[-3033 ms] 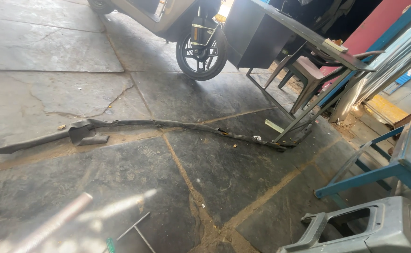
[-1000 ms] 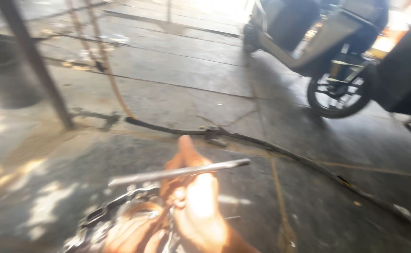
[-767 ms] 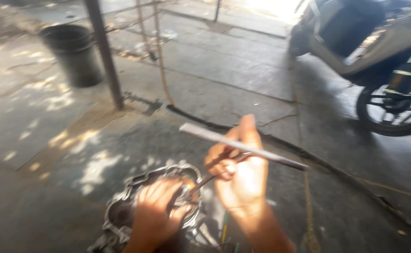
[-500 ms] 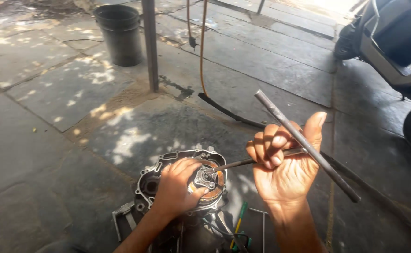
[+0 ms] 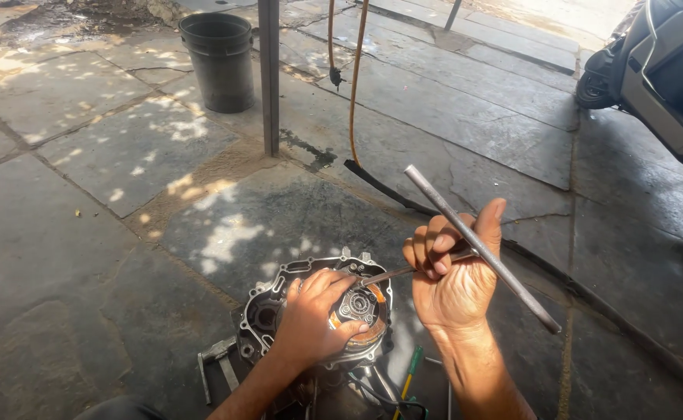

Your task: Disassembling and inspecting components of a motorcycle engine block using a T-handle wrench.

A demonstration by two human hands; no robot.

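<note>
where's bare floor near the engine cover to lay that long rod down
Bare stone floor lies left of the engine cover, up to the black bucket and the post. More lies right of the right hand, before the scooter. Crowded: below the cover, around the green-handled screwdriver.

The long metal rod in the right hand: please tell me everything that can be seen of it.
The metal rod is long, straight, round, dull grey, steel by its look. It slants from upper left to lower right, above the stone floor. The right hand grips it near the middle, thumb raised beside it; both ends stick out free. That hand also holds a thinner tool pointing toward the engine casing.
</note>
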